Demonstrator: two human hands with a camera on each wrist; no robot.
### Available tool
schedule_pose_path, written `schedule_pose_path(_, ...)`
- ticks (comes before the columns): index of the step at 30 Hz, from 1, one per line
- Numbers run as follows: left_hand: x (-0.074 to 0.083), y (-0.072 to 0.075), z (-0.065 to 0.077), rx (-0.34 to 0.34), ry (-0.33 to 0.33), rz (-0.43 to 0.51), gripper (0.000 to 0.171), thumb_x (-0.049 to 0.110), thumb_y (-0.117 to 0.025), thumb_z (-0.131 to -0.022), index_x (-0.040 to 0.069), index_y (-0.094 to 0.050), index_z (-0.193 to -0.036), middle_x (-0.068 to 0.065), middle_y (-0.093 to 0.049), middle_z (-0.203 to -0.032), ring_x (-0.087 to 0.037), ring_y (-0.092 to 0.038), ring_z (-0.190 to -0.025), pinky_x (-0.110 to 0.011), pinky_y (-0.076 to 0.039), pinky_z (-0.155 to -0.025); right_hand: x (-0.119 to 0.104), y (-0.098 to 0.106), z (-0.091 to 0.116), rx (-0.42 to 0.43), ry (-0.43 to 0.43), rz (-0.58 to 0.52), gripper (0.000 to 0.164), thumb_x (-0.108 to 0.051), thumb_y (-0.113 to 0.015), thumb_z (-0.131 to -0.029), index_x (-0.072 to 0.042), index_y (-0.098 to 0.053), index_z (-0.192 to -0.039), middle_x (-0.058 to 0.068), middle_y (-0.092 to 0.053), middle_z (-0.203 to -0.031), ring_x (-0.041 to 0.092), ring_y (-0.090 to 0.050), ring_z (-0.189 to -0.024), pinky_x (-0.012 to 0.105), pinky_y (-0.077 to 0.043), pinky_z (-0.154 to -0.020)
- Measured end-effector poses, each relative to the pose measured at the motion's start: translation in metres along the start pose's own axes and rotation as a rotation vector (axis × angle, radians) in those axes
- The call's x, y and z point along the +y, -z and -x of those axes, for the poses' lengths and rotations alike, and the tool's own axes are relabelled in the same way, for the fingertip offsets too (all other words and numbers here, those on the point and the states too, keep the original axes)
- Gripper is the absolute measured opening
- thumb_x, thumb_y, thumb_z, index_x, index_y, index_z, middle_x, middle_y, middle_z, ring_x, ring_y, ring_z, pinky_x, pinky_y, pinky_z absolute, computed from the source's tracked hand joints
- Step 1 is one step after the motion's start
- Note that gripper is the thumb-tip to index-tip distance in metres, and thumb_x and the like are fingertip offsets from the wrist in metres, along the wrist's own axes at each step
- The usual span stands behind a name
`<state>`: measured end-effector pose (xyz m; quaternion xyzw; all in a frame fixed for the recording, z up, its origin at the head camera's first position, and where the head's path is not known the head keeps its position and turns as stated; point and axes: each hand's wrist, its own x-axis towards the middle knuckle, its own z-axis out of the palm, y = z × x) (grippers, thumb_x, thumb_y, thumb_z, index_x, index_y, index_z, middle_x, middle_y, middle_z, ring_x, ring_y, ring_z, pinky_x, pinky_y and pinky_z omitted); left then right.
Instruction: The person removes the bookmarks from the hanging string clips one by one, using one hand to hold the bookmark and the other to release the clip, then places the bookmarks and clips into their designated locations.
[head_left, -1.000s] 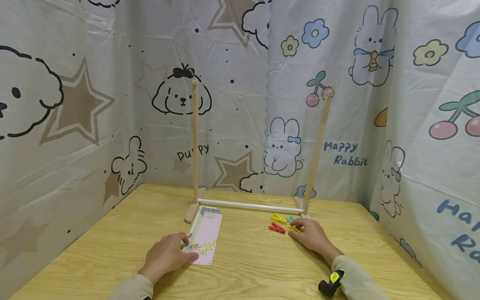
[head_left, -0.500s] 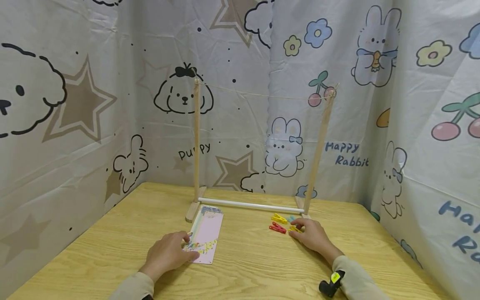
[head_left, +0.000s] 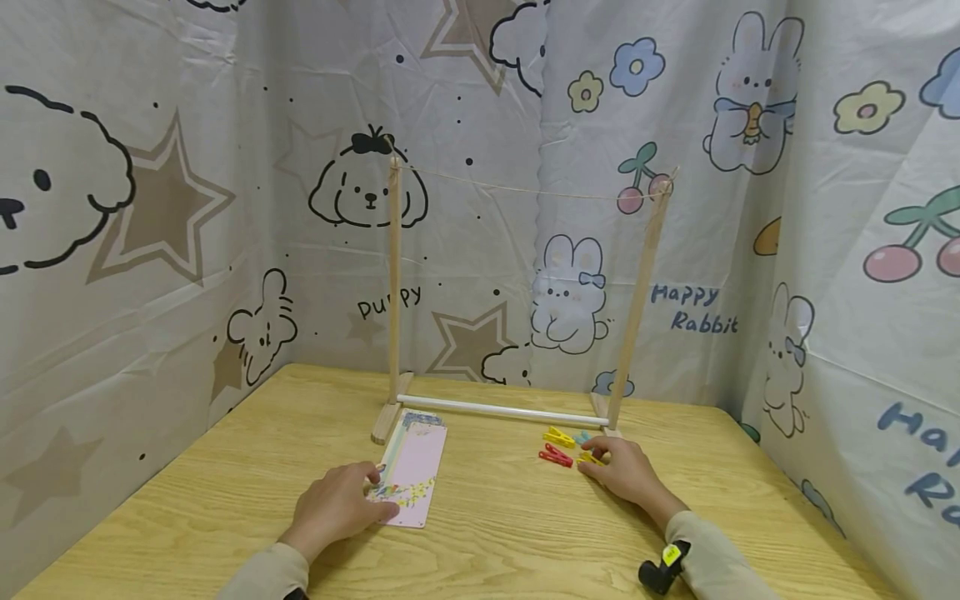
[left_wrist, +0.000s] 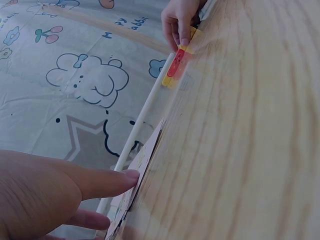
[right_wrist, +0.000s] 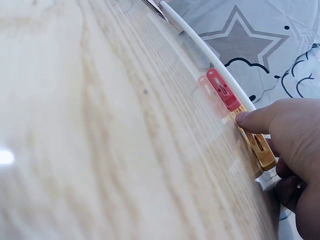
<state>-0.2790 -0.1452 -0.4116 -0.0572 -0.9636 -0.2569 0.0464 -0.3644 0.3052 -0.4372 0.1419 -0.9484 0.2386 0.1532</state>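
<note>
In the head view, my left hand (head_left: 337, 504) rests at the lower left of a pink card (head_left: 415, 471) with a floral print. Its straight thumb touches the card, also visible in the left wrist view. Other cards peek out under the pink one, including a blue-patterned edge (head_left: 422, 418). My right hand (head_left: 622, 472) pinches a yellow clothespin (right_wrist: 257, 147) lying on the table, thumb in front and fingers curled behind. Beside it lie a red clothespin (head_left: 555, 455), another yellow clothespin (head_left: 558, 437) and a partly hidden teal clothespin (head_left: 582, 437).
Behind the cards and clothespins stands a frame with a left wooden post (head_left: 394, 287), a right wooden post (head_left: 636, 312) and a low white rod (head_left: 502, 410). A thin string (head_left: 517, 191) spans the post tops. Printed curtains (head_left: 465, 250) enclose the wooden table (head_left: 495, 533).
The head view has shifted very slightly. Both hands, the cards and the clothespins keep their places.
</note>
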Motion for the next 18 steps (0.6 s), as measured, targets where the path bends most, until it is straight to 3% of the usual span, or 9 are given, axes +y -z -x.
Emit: schedule_pose_path(18,-0.0022,-0.0011,-0.0034,0.0,0.001,-0.004,0.051,0.051,-0.088,-0.078,0.014,-0.071,-0.109,-0.011,-0.069,-0.118,-0.024,-0.062,-0.091,-0.046,-0.05,-0.069,-0.0003,0.0002,-0.0035,0.005,-0.005,-0.008,0.03,-0.022,-0.085,-0.088,-0.008,-0.077,-0.113,-0.004,-0.065,-0.089,0.021,-0.061,-0.086,0.048,-0.051,-0.081)
